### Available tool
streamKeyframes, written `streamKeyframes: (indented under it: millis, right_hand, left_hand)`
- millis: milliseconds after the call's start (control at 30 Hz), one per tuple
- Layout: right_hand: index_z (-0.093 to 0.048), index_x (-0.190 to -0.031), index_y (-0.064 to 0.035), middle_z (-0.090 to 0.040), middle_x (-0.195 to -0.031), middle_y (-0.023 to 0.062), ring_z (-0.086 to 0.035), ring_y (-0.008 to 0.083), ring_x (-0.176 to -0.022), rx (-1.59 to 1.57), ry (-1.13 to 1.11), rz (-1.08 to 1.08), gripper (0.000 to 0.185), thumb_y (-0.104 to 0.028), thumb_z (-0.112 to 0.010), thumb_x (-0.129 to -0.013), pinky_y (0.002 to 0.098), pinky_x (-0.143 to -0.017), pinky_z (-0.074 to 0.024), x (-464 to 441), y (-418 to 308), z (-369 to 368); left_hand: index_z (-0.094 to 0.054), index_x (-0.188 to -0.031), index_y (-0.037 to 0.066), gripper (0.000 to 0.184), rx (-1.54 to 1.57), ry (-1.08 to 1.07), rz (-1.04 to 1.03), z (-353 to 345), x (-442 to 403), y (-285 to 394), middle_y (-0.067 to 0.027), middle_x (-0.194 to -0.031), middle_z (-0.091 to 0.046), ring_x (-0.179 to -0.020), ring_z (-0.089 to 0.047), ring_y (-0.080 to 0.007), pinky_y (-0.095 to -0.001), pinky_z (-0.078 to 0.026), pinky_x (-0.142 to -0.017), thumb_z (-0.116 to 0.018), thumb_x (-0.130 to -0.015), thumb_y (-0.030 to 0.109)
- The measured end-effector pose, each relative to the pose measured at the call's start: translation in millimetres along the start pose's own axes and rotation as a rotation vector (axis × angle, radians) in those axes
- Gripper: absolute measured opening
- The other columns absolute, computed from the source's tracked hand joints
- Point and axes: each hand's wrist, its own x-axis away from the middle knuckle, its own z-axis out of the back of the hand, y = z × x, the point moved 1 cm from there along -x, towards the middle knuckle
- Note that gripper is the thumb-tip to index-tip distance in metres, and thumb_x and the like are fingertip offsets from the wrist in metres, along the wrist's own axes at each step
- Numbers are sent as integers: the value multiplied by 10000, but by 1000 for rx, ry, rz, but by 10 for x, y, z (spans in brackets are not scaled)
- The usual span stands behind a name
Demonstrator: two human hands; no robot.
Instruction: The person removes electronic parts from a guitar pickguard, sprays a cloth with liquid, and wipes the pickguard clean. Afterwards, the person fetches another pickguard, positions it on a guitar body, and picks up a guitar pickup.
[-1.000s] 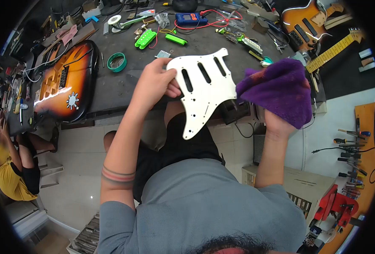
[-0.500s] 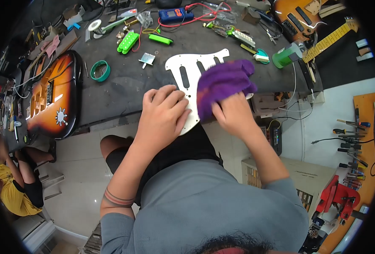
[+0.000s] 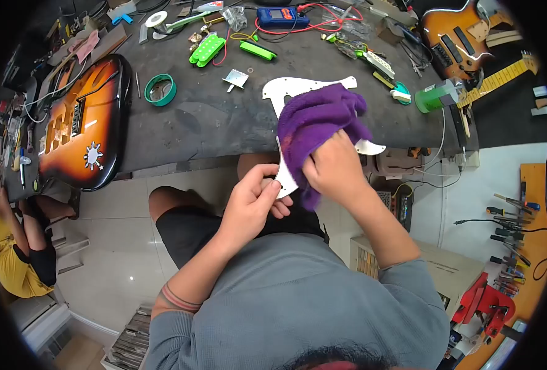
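Wiping seems to be in hand: the left hand (image 3: 255, 198) pinches the near end of the white pickguard (image 3: 298, 86), which juts past the worktop (image 3: 193, 132), the right hand (image 3: 336, 165) grips a purple cloth (image 3: 315, 117) over it, and another stroke would call for a steady pinch.

Grey, finely textured short-sleeved shirt (image 3: 310, 290); black shorts (image 3: 190, 233); red and dark stripes (image 3: 179, 300) ringing left arm (image 3: 210, 261).
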Motion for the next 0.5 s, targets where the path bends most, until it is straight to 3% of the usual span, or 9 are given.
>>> streamKeyframes:
  millis: [100,133,167,267,500]
  right_hand:
    - [-761,-1144,-55,-742,-1180,161,-680,409,-1151,8,1,50,278,-139,-733,-880,542,-1059,-496,234,18,33]
    - [-766,-1197,-59,-743,-1266,157,-674,402,-1227,-10,-31,58,332,-131,-743,-873,542,-1132,-472,306,-76,130]
    - [-765,-1207,-60,-743,-1278,157,-672,398,-1240,11,-45,58,343,-136,-746,-873,543,-1144,-466,345,-140,128]
    - [-764,-1237,-71,-746,-1297,153,-667,389,-1272,10,-84,50,364,-161,-759,-884,552,-1166,-453,343,-189,84]
    - [-776,-1192,-67,-761,-1206,137,-697,371,-1143,78,-27,49,310,-207,-754,-917,525,-1093,-493,454,-274,170]
  left_hand:
    - [-538,-1490,-13,372,-21,-58,102,45,-38,130,-71,-897,-721,-661,-661,-113,-245,-515,-596,-542,-1178,188]
    - [-528,-1498,-8,375,-42,-86,45,24,-78,94,-34,-854,-677,-628,-581,-77,-231,-456,-561,-534,-1182,194]
    - [-508,-1515,0,381,-48,-111,39,3,-97,82,0,-847,-643,-646,-522,-50,-214,-434,-590,-526,-1185,189]
    - [-481,-1539,6,391,-13,-73,-50,-71,-140,-25,11,-913,-649,-721,-518,-25,-204,-419,-643,-513,-1190,178]
    - [-414,-1626,16,453,-11,-54,-51,-74,-110,-78,-9,-1061,-689,-863,-574,-22,-206,-461,-716,-483,-1198,148]
